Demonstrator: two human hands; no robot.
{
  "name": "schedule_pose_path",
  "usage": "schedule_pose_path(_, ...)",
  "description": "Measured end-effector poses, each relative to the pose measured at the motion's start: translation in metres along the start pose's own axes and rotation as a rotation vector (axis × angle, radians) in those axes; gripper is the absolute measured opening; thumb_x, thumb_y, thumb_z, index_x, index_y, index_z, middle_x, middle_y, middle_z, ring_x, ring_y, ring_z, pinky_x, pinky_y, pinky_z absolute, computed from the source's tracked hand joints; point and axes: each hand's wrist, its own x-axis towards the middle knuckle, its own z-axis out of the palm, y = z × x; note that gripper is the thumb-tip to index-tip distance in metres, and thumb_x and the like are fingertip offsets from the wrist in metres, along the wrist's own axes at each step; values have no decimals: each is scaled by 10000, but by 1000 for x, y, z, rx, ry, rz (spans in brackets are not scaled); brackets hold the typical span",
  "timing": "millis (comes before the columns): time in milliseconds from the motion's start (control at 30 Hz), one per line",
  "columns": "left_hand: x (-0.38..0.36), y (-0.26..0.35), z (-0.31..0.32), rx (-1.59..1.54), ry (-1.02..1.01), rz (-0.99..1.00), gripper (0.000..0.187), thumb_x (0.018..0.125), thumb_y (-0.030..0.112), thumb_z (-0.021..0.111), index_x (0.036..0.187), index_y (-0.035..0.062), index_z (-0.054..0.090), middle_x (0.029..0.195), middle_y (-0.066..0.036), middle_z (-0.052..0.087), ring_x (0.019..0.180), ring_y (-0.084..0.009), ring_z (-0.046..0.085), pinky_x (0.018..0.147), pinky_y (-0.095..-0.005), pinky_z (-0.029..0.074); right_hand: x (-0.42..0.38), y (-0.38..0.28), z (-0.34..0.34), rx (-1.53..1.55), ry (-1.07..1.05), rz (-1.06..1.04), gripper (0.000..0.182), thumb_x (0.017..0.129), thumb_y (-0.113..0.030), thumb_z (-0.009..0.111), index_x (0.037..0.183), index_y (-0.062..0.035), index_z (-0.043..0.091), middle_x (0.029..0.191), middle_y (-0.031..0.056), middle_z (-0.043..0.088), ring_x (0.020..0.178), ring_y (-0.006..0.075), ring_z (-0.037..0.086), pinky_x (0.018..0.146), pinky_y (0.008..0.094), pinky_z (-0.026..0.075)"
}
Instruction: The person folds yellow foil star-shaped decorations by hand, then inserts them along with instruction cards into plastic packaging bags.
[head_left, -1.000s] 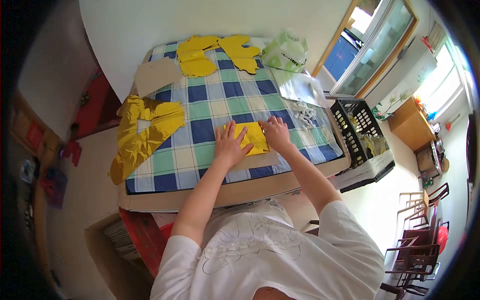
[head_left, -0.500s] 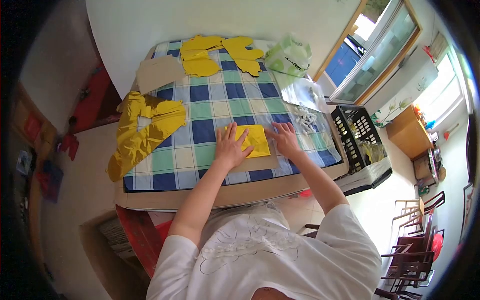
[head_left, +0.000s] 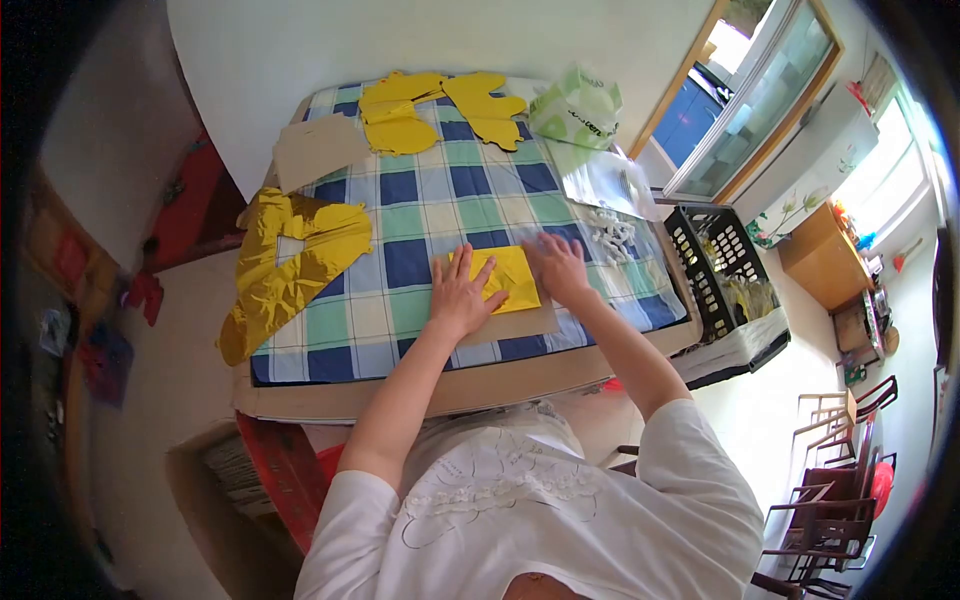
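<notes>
A folded piece of yellow foil [head_left: 511,276] lies on a brown cardboard sheet [head_left: 520,324] on the checked tablecloth [head_left: 430,205]. My left hand [head_left: 459,296] presses flat on the left part of the foil, fingers spread. My right hand [head_left: 558,267] rests flat at the foil's right edge, fingers apart, touching foil and cloth. Neither hand grips anything.
A large crumpled gold foil piece [head_left: 285,262] hangs over the table's left edge. More yellow foil shapes [head_left: 437,105] lie at the far end beside a cardboard piece [head_left: 315,148], a green-white bag [head_left: 575,108] and clear plastic [head_left: 603,180]. A black crate [head_left: 722,270] stands to the right.
My right hand slid out to the right of the foil, then came back to its right edge. My left hand has stayed pressed on the foil.
</notes>
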Motion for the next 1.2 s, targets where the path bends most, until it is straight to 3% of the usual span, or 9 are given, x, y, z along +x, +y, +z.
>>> schedule_pose_path(267,2,-2,4,5,38,8,682,888,612,440,1444,222,375,1522,-201,229,1427,-324,181,1132,-551,97,0,2,-26,426,-400,523,341,819,-303,633,1048,-50,647,1008,190,667,930,342,639,786,396,508)
schedule_pose_path(467,1,-1,1,7,37,19,692,882,614,449,1445,219,371,1518,-202,240,1424,-320,195,1122,-570,108,-10,24,0,738,-338,443,322,736,-314,699,741,6,668,699,181,664,680,289,660,621,405,502)
schedule_pose_path(633,2,-3,4,4,39,-5,685,883,612,452,1447,233,368,1521,-192,239,1424,-314,200,1118,-577,116,-38,90,-13,788,-573,561,241,780,-239,679,726,-18,598,600,56,585,489,142,566,422,299,404)
schedule_pose_path(700,2,-3,9,8,55,-9,678,885,609,450,1446,238,367,1524,-186,236,1425,-309,200,1119,-577,111,-58,130,-25,964,-405,819,187,815,-186,654,820,-19,571,628,58,587,470,127,558,390,281,401)
schedule_pose_path(867,1,1,0,6,-18,-28,673,901,604,418,1459,234,342,1535,-175,210,1437,-299,157,1126,-569,94,-63,172,-34,772,233,712,135,930,-139,546,923,-10,507,694,84,598,514,145,601,409,270,462)
schedule_pose_path(967,2,1,-4,25,-38,-24,674,907,603,404,1466,235,326,1539,-171,200,1442,-296,140,1129,-566,87,-29,135,-5,726,274,724,213,939,-218,527,929,-9,486,687,115,595,591,177,645,464,352,502)
schedule_pose_path(1033,1,0,-3,29,-11,-15,670,905,597,417,1461,233,336,1533,-178,213,1438,-304,154,1128,-566,90,-4,109,24,559,292,593,194,923,-222,501,931,-29,503,694,172,610,676,307,646,571,415,492)
schedule_pose_path(1067,1,-1,1,26,20,-6,666,902,591,430,1455,230,349,1527,-184,226,1433,-312,167,1128,-564,93,3,105,50,917,192,619,170,909,-199,494,928,-32,518,743,212,606,689,384,615,584,425,472)
schedule_pose_path(1200,-1,-1,0,28,40,4,661,898,591,442,1445,227,369,1520,-187,237,1429,-319,178,1131,-560,96,21,47,40,864,55,202,122,887,-134,563,948,-38,520,784,193,623,747,365,629,657,407,487)
